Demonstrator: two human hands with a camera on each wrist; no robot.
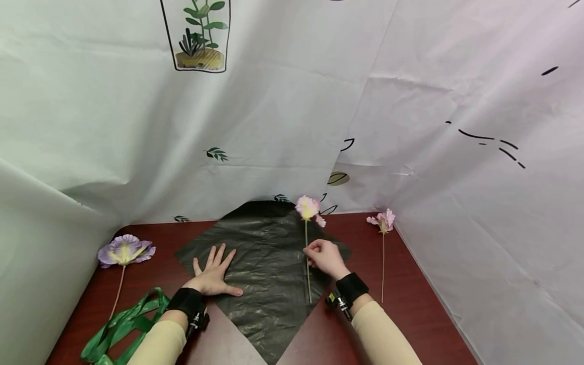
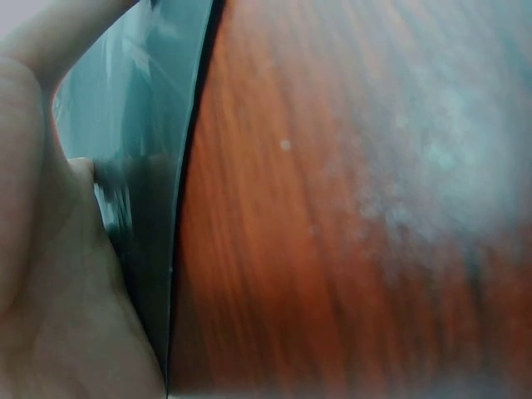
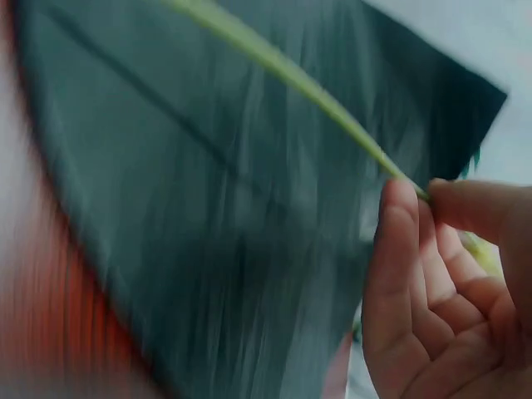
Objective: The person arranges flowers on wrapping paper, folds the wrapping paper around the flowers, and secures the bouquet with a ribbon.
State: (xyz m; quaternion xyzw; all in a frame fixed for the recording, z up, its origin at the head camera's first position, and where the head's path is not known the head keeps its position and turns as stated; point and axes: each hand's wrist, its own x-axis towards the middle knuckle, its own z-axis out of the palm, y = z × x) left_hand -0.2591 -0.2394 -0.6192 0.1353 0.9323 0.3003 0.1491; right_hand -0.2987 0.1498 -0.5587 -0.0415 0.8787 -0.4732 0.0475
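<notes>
A dark sheet of wrapping paper (image 1: 269, 284) lies diamond-wise on the table, its far corner bent up against the curtain. My left hand (image 1: 214, 276) rests on the sheet's left part with fingers spread. Over the right part, my right hand (image 1: 326, 257) pinches the green stem of a pink and yellow artificial flower (image 1: 307, 208). In the right wrist view, thumb and fingertips meet on the stem (image 3: 307, 87), whose shadow falls on the sheet. The left wrist view shows part of the left hand (image 2: 58, 274) beside the sheet's edge.
A purple flower (image 1: 125, 252) lies at the table's left, near a loose bundle of green ribbon (image 1: 109, 339). Another pink flower (image 1: 383, 221) lies to the right. The red-brown table (image 1: 410, 304) is bounded by a white printed curtain (image 1: 274, 116) behind and at the sides.
</notes>
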